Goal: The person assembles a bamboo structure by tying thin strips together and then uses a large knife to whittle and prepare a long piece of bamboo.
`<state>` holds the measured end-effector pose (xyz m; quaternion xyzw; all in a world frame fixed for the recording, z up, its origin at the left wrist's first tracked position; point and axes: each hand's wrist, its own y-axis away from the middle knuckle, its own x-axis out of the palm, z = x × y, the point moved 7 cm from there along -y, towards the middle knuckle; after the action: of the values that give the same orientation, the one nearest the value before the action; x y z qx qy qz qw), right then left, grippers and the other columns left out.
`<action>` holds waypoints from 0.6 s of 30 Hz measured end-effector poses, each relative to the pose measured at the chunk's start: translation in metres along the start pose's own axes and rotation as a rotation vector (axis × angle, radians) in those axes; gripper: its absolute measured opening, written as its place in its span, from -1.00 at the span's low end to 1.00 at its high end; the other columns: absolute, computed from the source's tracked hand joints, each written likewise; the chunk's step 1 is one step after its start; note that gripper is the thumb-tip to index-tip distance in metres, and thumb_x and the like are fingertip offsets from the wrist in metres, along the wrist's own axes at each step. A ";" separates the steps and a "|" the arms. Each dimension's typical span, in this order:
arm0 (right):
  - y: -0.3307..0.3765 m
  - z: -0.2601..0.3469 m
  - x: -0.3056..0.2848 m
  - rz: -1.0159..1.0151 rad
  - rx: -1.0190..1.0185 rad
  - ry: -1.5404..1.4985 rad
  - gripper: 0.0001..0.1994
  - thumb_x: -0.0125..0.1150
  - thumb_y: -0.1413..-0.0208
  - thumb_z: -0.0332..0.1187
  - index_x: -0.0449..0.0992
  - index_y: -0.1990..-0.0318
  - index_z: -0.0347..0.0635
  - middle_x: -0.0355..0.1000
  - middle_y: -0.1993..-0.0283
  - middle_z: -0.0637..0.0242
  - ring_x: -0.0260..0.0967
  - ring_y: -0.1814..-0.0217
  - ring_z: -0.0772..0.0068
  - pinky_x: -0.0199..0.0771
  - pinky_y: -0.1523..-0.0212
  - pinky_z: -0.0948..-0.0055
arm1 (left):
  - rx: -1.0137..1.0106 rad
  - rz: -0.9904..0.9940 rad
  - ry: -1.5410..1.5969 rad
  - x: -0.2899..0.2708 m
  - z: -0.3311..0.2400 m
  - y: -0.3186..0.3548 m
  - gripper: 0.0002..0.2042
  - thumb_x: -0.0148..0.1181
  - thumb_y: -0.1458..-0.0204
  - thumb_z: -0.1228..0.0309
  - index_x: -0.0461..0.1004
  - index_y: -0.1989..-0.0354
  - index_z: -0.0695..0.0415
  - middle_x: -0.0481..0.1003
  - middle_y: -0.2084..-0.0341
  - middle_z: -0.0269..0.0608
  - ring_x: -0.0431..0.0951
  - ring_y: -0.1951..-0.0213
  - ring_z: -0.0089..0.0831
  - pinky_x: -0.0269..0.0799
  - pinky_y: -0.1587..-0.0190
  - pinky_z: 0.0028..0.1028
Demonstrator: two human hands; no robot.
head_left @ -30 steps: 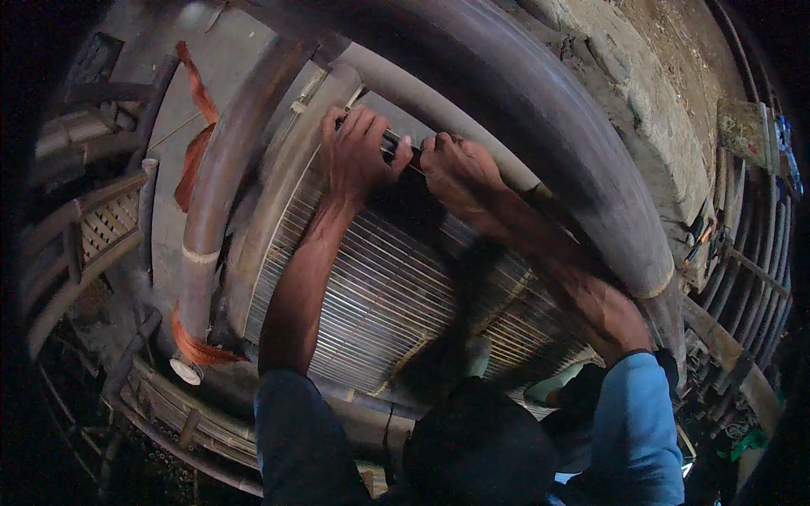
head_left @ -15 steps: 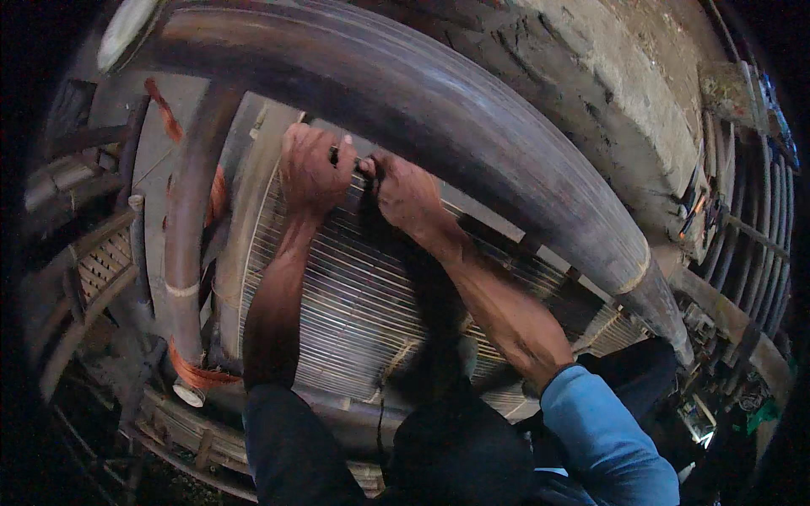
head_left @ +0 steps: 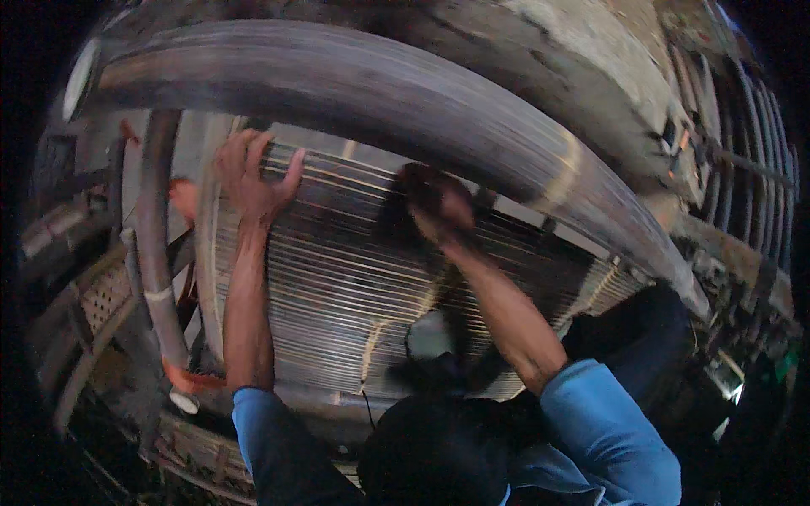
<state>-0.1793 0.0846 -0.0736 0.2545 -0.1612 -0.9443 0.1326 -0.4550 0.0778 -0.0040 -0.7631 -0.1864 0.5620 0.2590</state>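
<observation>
left grip (head_left: 255, 179) now splayed, right grip (head_left: 440, 202) apart

Legible text: none. Checked the slats (head_left: 295, 274), the thick pole (head_left: 354, 72) and the blue sleeve (head_left: 607, 413); no letters, numbers, labels or signs can be read on any of them. Clutter at right (head_left: 679, 143) (blurred and dim at this spot) likewise yields no readable marking.

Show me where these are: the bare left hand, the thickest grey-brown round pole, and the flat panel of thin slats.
Bare left hand (head_left: 256, 185): head view, back of hand.
Thickest grey-brown round pole (head_left: 405, 99): head view, middle of its side.
Flat panel of thin slats (head_left: 316, 274): head view, bare middle slats.
</observation>
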 end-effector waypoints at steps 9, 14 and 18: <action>-0.004 0.046 0.003 -0.170 -0.324 0.354 -0.59 -0.11 -0.28 -0.11 0.51 0.49 -0.15 0.51 0.50 0.11 0.48 0.43 -0.03 0.35 0.32 0.08 | -0.237 0.098 0.184 0.009 -0.055 0.039 -0.82 0.23 -0.11 0.43 0.54 0.11 0.10 0.51 0.23 -0.14 0.50 0.13 -0.09 0.41 0.05 -0.19; -0.012 0.039 0.011 0.214 -0.083 0.308 -0.49 -0.18 -0.30 0.08 0.59 0.33 -0.10 0.58 0.31 0.13 0.54 0.23 0.05 0.41 0.12 0.04 | -0.174 0.192 -0.093 0.024 -0.061 0.036 -0.88 0.12 -0.17 0.40 0.47 0.25 0.18 0.51 0.31 -0.07 0.47 0.17 0.00 0.38 0.11 -0.07; -0.015 0.028 0.013 0.016 -0.170 0.351 -0.46 -0.14 -0.21 0.20 0.63 0.29 -0.02 0.58 0.25 0.09 0.56 0.19 0.07 0.47 0.10 0.10 | -0.504 0.280 0.079 0.023 -0.048 0.054 -0.81 0.11 -0.20 0.29 0.49 0.23 0.17 0.50 0.39 0.00 0.50 0.23 -0.04 0.38 0.16 -0.18</action>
<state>-0.2073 0.1010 -0.0616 0.4018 -0.0572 -0.8946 0.1870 -0.4029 0.0395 -0.0426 -0.8431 -0.2026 0.4980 -0.0119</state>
